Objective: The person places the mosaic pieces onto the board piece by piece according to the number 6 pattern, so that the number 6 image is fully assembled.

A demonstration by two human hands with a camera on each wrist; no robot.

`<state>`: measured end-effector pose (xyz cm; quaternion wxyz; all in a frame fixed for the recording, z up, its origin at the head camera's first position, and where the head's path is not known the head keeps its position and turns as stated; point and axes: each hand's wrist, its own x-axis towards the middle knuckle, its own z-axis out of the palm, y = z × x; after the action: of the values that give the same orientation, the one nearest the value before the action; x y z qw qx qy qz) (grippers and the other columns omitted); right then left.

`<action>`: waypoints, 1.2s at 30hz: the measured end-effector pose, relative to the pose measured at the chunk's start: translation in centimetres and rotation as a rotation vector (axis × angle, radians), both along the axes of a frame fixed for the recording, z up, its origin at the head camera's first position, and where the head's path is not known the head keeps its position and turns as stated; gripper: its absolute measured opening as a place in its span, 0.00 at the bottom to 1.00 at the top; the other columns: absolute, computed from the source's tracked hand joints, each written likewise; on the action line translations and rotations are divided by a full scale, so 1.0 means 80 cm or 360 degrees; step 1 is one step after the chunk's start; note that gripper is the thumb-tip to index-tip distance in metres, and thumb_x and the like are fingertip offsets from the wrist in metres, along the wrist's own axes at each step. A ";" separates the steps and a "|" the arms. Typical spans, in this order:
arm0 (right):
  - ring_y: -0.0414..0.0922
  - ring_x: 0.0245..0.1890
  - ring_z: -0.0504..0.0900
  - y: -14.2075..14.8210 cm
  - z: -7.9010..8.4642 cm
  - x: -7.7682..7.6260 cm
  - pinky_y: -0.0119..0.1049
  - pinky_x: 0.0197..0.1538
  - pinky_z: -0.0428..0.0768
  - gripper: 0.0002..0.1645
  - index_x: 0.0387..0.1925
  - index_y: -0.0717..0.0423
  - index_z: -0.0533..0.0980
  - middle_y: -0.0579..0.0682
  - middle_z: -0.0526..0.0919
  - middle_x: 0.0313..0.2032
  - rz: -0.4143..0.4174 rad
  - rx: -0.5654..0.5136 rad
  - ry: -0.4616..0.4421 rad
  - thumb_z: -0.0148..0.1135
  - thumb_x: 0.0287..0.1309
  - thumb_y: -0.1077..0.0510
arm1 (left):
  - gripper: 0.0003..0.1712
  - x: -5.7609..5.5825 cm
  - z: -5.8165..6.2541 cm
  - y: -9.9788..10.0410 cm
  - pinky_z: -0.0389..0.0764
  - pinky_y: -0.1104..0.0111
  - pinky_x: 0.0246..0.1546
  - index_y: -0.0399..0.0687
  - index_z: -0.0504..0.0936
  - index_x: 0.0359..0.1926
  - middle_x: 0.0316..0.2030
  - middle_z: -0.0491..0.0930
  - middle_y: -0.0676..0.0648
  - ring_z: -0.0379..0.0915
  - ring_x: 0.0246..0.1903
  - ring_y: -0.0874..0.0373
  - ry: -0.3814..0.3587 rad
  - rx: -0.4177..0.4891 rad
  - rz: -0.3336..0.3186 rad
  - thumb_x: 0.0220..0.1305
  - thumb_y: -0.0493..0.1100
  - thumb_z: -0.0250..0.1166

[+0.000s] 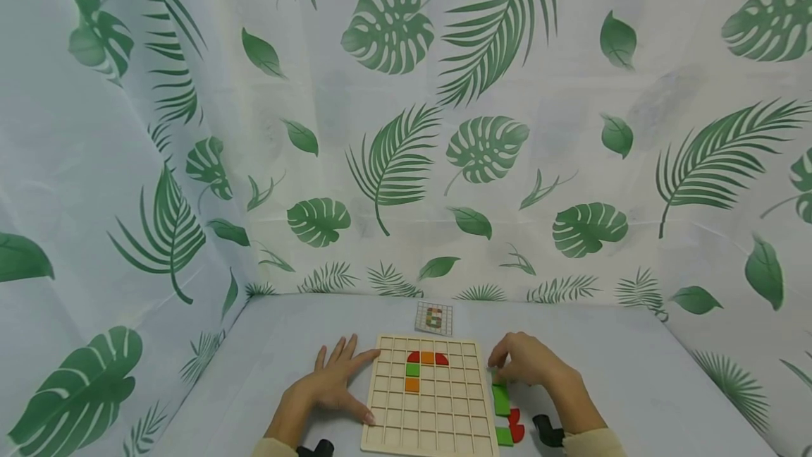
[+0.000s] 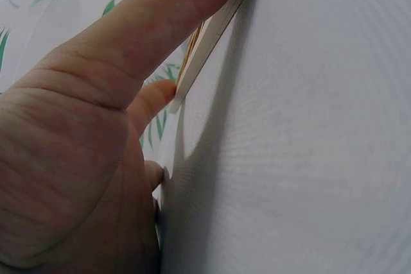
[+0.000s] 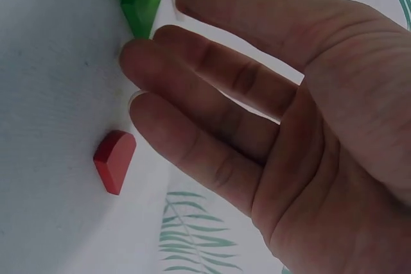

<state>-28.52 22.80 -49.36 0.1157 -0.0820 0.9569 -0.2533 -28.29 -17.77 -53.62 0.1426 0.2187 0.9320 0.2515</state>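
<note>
A light wooden grid board (image 1: 431, 411) lies on the table, with red, orange and green pieces set in its upper left part. My left hand (image 1: 333, 379) is spread along the board's left side, thumb and index fingertips at its edge. Just right of the board, my right hand (image 1: 529, 360) pinches a green block (image 3: 148, 1) at the top of a small group of pieces. In the right wrist view, the block is tilted against another green one. Its other fingers are loosely bent near a red rounded piece (image 3: 117, 158).
More green blocks (image 1: 500, 400) and red rounded pieces (image 1: 517, 432) lie along the board's right edge. Behind the board is a small pattern card (image 1: 434, 318) showing a coloured grid. A leaf-print curtain (image 1: 406, 161) stands at the table's back.
</note>
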 end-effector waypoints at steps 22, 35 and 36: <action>0.42 0.30 0.76 -0.006 -0.013 -0.006 0.39 0.35 0.78 0.10 0.32 0.53 0.87 0.42 0.82 0.27 0.0234 0.0077 0.0179 0.81 0.47 0.65 | 0.71 -0.002 -0.003 0.000 0.30 0.26 0.74 0.69 0.60 0.80 0.83 0.41 0.32 0.31 0.82 0.30 -0.0004 -0.0014 0.0000 0.34 0.74 0.83; 0.41 0.26 0.73 -0.015 -0.015 -0.007 0.38 0.32 0.73 0.08 0.26 0.46 0.85 0.41 0.77 0.22 0.0135 0.0276 0.0209 0.77 0.49 0.62 | 0.70 -0.004 -0.005 0.000 0.30 0.26 0.73 0.70 0.60 0.80 0.83 0.41 0.32 0.30 0.82 0.30 -0.0002 -0.0010 0.0000 0.34 0.73 0.83; 0.41 0.27 0.72 -0.015 -0.016 -0.007 0.38 0.32 0.72 0.08 0.26 0.46 0.85 0.40 0.77 0.22 0.0133 0.0281 0.0220 0.77 0.49 0.61 | 0.70 -0.004 -0.005 0.000 0.29 0.26 0.73 0.70 0.60 0.80 0.83 0.41 0.32 0.30 0.82 0.30 -0.0004 -0.0004 0.0001 0.34 0.73 0.83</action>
<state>-29.09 21.60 -50.64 0.0666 -0.1285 0.9770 -0.1567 -28.59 -17.78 -54.03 0.1441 0.2178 0.9322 0.2506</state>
